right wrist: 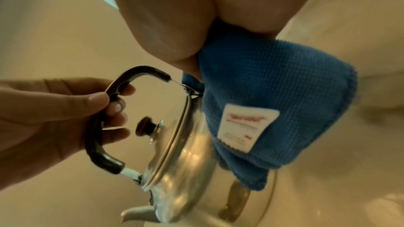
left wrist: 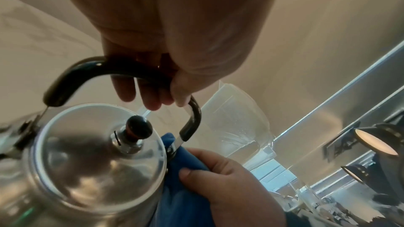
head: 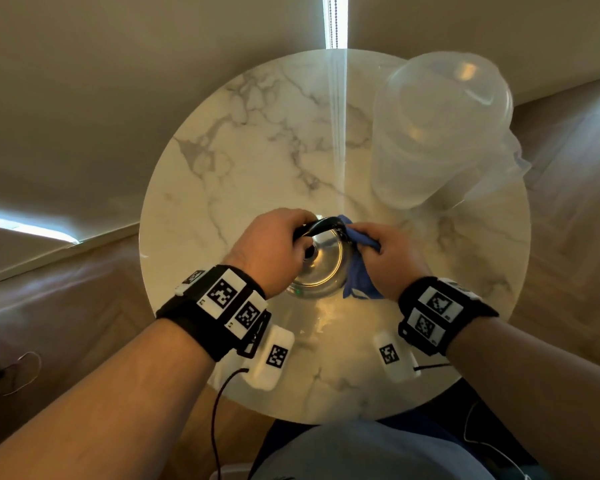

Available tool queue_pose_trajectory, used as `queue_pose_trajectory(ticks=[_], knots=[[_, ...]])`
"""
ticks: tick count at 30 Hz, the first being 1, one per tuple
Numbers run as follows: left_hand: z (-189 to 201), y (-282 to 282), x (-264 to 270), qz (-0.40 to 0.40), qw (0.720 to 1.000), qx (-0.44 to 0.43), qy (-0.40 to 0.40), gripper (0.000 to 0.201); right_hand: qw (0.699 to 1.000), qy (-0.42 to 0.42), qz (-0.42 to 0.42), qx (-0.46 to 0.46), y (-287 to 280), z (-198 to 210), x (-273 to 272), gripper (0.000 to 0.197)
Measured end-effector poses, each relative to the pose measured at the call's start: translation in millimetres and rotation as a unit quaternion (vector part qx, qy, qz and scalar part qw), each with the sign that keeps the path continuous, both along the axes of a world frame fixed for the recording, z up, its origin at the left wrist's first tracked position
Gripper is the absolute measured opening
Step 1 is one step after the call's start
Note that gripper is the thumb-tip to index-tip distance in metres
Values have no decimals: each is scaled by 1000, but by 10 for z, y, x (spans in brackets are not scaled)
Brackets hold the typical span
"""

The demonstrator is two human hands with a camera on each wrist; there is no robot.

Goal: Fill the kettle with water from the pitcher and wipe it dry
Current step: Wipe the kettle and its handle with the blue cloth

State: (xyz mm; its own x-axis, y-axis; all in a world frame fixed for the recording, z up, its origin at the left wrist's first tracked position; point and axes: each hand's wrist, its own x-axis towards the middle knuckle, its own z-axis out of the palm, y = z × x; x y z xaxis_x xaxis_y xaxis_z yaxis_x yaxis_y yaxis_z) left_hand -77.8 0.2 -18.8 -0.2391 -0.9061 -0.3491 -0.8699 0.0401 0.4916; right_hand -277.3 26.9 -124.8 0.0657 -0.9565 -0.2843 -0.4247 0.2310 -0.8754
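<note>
While left hand (head: 274, 244) grips the kettle (head: 321, 268) handle, right hand (head: 385, 251) bunches the blue cloth (head: 359, 278) at 3 o'clock.
Keep kettle steady, wipe downward (lid on; pitcher (head: 437, 133) at 1 o'clock).

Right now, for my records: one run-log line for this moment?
stage: wiping | left hand: grips kettle handle | right hand: presses blue cloth on kettle | pitcher: on table

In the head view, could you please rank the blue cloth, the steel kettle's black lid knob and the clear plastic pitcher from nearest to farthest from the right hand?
1. Blue cloth: gripped in the right hand.
2. Black lid knob: left of it, on the steel kettle.
3. Clear plastic pitcher: at the table's far right.
</note>
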Motion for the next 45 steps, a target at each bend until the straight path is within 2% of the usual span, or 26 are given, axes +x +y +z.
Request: queue_pose_trajectory(ticks=[6,9,12,16,19,22,25,27,30,33,37,40,45], knots=[[-16,84,30,-36,999,-17,-2,31,1000,-17,10,-11,337,-113,-41,37],[-17,130,53,-61,998,-22,8,29,999,-19,-24,-19,590,-173,-40,42],[-24,177,52,-94,995,-36,16,30,999,-12,-13,-28,715,-184,-7,49],[-58,226,70,-112,991,-66,36,35,998,4,13,-54,429,-232,30,52],[-127,279,81,-103,989,-97,40,37,996,46,60,-47,107,-179,79,51],[-144,413,74,-28,987,-156,29,42,995,46,75,-41,25,-156,72,50],[-109,649,107,113,969,-215,41,32,993,59,81,-61,225,-193,-55,46],[-116,806,114,214,961,-169,44,23,989,91,93,-75,359,-223,-144,46],[-224,912,58,313,948,-18,48,33,984,109,113,-79,253,-207,-125,48],[-238,858,-96,356,930,55,77,53,990,66,108,-63,-39,-146,40,43],[-243,703,-271,417,895,78,140,57,992,47,97,-63,-36,-99,88,42],[-257,633,-303,453,874,79,161,51,991,66,99,-63,200,-147,-7,45],[-209,620,-243,470,857,97,188,22,992,55,95,-68,627,-237,-90,47]])
